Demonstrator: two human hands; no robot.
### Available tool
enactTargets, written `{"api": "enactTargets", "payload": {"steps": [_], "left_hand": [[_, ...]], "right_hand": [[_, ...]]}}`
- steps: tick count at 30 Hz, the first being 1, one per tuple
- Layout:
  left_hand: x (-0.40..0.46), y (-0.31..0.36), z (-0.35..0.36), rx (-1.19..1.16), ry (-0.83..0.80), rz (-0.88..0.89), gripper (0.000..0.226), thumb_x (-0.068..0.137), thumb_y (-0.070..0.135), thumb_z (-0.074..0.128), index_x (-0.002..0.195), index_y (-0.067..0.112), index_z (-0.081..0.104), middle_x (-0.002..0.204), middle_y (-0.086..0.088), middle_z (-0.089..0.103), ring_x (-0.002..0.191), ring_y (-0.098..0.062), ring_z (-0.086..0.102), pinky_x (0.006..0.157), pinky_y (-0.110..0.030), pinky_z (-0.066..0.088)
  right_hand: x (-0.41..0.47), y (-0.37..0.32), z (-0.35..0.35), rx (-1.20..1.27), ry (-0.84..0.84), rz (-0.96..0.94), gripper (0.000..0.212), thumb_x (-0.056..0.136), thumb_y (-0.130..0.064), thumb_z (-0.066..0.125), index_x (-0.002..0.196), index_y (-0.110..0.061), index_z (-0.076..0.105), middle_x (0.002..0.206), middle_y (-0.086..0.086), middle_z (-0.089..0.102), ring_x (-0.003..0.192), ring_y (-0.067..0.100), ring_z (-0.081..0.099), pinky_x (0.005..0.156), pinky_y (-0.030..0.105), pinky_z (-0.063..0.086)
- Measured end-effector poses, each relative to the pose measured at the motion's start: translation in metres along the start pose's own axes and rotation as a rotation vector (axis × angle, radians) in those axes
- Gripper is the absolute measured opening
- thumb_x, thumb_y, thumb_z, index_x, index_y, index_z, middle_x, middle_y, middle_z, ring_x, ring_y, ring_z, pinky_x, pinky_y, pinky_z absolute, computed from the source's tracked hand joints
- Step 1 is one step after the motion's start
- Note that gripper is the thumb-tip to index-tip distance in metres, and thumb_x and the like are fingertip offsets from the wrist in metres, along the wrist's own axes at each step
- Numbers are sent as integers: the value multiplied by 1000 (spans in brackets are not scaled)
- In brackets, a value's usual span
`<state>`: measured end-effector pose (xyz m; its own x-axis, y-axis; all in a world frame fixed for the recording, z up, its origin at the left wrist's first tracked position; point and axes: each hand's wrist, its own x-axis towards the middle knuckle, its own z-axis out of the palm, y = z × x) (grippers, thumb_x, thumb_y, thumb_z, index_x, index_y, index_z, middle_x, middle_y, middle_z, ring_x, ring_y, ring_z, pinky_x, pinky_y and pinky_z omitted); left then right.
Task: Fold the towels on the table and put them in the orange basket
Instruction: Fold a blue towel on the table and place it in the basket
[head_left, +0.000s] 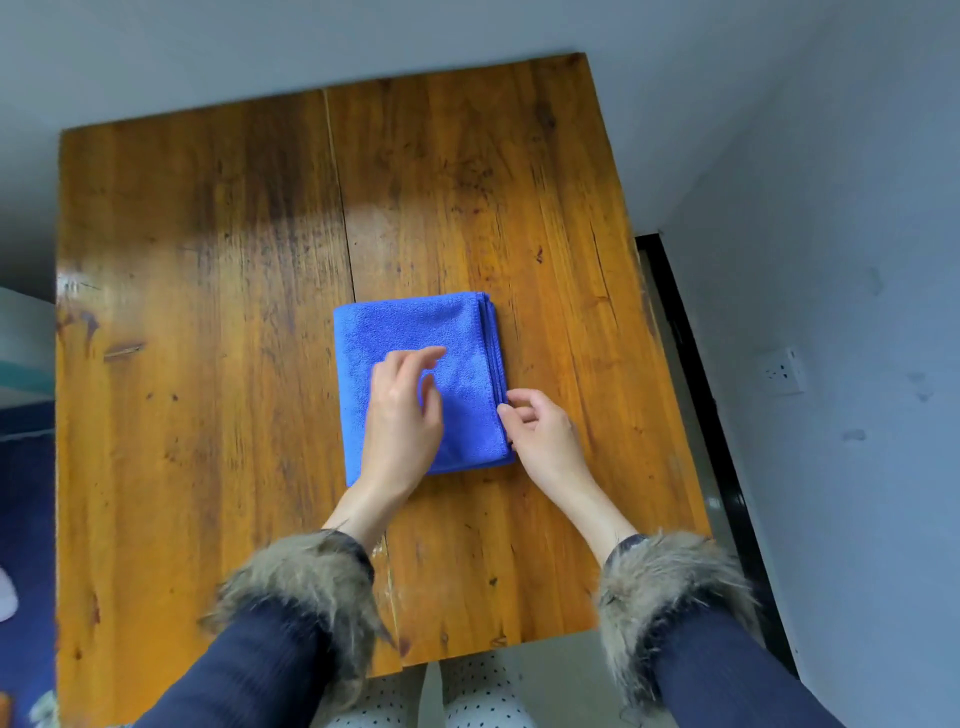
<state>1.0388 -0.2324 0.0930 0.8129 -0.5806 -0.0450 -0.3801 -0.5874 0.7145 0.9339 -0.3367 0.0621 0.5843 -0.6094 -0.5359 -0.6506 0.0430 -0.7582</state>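
A blue towel (410, 332), folded into a small rectangle, lies flat near the middle of the wooden table (208, 260). My left hand (405, 410) hovers over the towel's near half with its fingers loosely spread and nothing in them. My right hand (540, 431) is at the towel's right edge, where the stacked layers show, with thumb and fingertips touching that edge. Whether it pinches the layers is unclear. No orange basket is in view.
The table's right edge runs close to a grey wall with a white socket (783, 370). A dark gap (691, 364) lies between table and wall. At the left, a teal and blue surface (23, 364) borders the table.
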Motion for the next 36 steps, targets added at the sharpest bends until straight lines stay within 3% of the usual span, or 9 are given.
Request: {"api": "enactTargets", "payload": {"steps": [3,8,12,20,26,31,33,36], "left_hand": [[-7,-27,-15,238,88,27,41,85,-7,51,124,4,56,128,-17,53,122,-37,44,98,-42,36],[-14,-56,-13,419,-139,113,47,92,8,46,139,4,40,150,-18,28,141,-39,19,111,-56,22],[-14,-58,-6,570,-224,115,53,94,33,26,143,13,35,154,-15,22,143,-37,13,111,-57,15],[-12,-61,-5,587,-195,169,51,95,33,28,143,18,35,154,-13,21,143,-34,13,113,-56,11],[-9,-64,-3,652,-238,194,53,95,38,26,143,20,35,154,-12,23,143,-34,15,112,-57,10],[-5,-63,-4,664,-220,236,51,94,42,28,141,24,39,153,-10,26,142,-35,18,110,-62,9],[1,-59,-4,661,-193,242,50,95,41,27,141,25,39,154,-9,26,143,-34,17,109,-64,5],[21,-51,-3,662,-142,260,50,96,39,26,141,25,39,154,-10,25,143,-34,17,107,-67,4]], "right_hand": [[4,-12,8,-66,78,-107,27,90,-26,58,114,-13,58,89,-5,58,80,16,58,77,30,47],[18,-29,23,-220,138,-81,24,88,-34,60,97,-12,59,102,6,55,91,22,53,78,31,37],[24,-35,23,-260,183,-41,18,91,-35,54,84,-18,52,93,2,55,83,21,49,68,30,33],[22,-27,17,-42,223,-42,17,92,-20,54,76,-13,50,68,-8,52,71,18,50,64,30,34],[29,-26,13,44,176,-11,7,90,-18,57,88,-14,53,80,-3,58,81,19,57,79,39,45],[58,-51,16,-4,118,-22,36,86,-35,63,112,-11,55,93,1,67,89,19,63,82,36,49],[68,-57,20,-59,101,-19,34,87,-37,62,108,-11,57,101,8,67,93,25,63,84,40,49],[76,-59,22,-146,100,-43,21,93,-35,51,95,-14,53,93,7,63,92,28,59,75,35,43]]}}
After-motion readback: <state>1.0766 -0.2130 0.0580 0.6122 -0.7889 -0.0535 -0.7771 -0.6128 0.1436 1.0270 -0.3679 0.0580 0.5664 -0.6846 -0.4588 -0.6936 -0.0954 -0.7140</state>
